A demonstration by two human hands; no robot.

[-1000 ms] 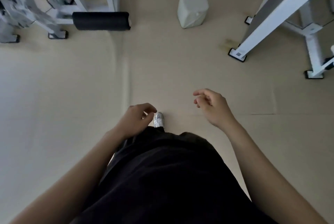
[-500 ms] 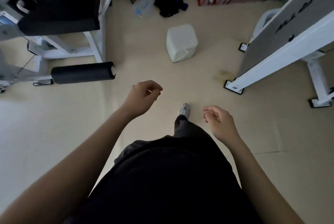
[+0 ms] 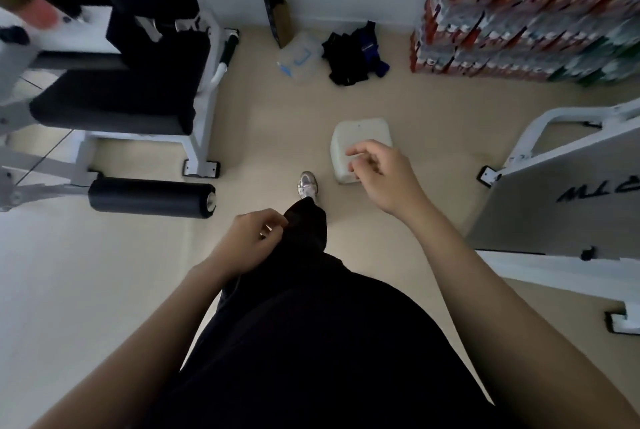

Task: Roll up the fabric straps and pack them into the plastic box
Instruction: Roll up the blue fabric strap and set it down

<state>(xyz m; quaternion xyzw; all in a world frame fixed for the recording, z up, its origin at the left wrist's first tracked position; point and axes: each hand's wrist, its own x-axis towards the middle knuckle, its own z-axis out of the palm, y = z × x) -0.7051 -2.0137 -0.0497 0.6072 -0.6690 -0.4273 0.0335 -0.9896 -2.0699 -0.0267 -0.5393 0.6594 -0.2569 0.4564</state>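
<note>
Nearest, the left hand (image 3: pixel 254 241) hangs beside the black trouser leg (image 3: pixel 308 231), its fingers loosely curled around nothing. The right hand (image 3: pixel 382 176) is raised ahead, fingers slack and empty, overlapping a white jug (image 3: pixel 360 132) on the floor, with 1 pale shoe (image 3: pixel 307 183) just left of the jug. Farther off, by the wall, the clear plastic box (image 3: pixel 299 56) sits just beside a dark heap of fabric straps (image 3: pixel 353 56), near stacked bottle packs (image 3: pixel 519 13).
</note>
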